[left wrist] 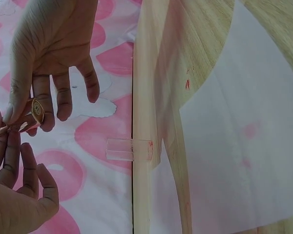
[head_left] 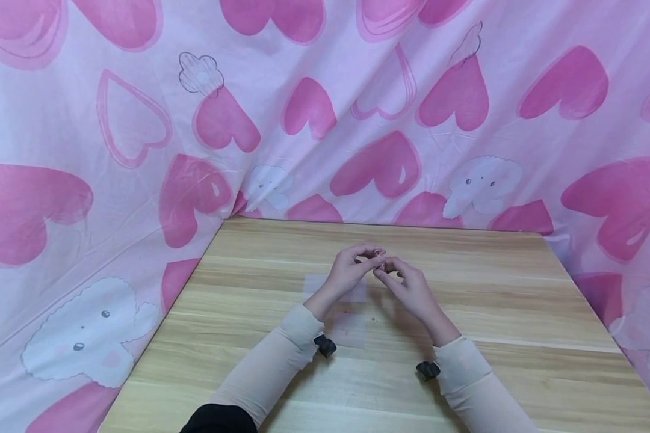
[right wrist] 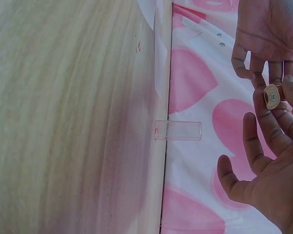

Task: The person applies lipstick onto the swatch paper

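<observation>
Both hands meet above the middle of the table, fingertips together round a small gold-coloured piece [right wrist: 272, 96] with a round printed emblem. My left hand [head_left: 346, 272] pinches it from one side. From the other, my right hand [head_left: 410, 287] holds it between thumb and forefinger, its remaining fingers loosely bent. In the left wrist view the gold piece [left wrist: 37, 111] looks like a band, partly covered by fingers. A clear, colourless tube [left wrist: 129, 149] stands upright on the table beyond the hands, with a little red at its bottom.
Two thin translucent sheets lie on the wooden table [head_left: 520, 313]: one sheet [head_left: 315, 284] behind the left wrist, another sheet [head_left: 349, 331] nearer. Tiny red bits [left wrist: 187, 85] lie beside them. A pink heart-patterned curtain [head_left: 374, 162] hangs along the table's back and sides.
</observation>
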`<state>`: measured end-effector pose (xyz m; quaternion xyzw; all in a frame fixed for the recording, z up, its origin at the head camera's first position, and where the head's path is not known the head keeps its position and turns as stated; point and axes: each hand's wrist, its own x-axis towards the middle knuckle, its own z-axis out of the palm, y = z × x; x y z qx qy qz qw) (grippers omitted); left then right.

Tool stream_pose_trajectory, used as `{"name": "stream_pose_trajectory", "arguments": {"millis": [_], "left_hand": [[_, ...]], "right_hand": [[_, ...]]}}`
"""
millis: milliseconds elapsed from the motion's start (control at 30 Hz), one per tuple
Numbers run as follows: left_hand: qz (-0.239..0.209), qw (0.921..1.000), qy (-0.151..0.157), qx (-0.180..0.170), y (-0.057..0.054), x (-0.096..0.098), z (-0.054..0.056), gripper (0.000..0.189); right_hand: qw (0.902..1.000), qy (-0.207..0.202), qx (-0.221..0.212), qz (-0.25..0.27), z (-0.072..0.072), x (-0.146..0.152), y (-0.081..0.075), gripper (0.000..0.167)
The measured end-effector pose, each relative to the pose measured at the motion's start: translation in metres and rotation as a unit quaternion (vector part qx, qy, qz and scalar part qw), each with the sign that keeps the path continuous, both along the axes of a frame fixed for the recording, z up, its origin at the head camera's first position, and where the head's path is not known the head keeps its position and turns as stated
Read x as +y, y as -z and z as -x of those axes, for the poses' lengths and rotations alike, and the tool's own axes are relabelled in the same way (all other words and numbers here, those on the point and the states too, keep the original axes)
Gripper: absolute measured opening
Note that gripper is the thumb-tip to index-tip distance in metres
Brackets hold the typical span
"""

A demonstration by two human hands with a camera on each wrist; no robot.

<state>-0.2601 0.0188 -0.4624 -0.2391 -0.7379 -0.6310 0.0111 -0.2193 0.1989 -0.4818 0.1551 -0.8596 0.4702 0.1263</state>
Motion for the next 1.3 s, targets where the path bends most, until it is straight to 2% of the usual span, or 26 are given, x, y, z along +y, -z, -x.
{"name": "stream_pose_trajectory", "arguments": {"millis": [467, 900, 1000, 1200, 1300], "left_hand": [[-0.010, 0.9995, 0.030, 0.007, 0.0022, -0.0037, 0.0020, 0.024], [-0.012, 0.9990, 0.041, -0.013, 0.0021, -0.0052, 0.0018, 0.026], [-0.008, 0.9994, 0.031, -0.015, 0.0022, -0.0044, 0.0016, 0.028], [-0.009, 0.9994, -0.016, -0.030, 0.0017, -0.0008, -0.0005, 0.031], [-0.011, 0.9990, -0.029, -0.031, 0.0031, 0.0001, -0.0012, 0.029]], "right_hand": [[0.9990, -0.028, -0.032, 0.017, -0.0007, 0.0018, -0.0010, 0.025], [0.9955, -0.045, -0.065, 0.052, -0.0015, 0.0009, -0.0016, 0.025], [0.9974, -0.028, -0.052, 0.041, -0.0018, -0.0006, -0.0019, 0.027], [0.9996, 0.014, -0.003, 0.026, -0.0004, -0.0036, -0.0013, 0.026], [0.9993, 0.029, 0.021, 0.007, -0.0004, -0.0046, -0.0014, 0.026]]}}
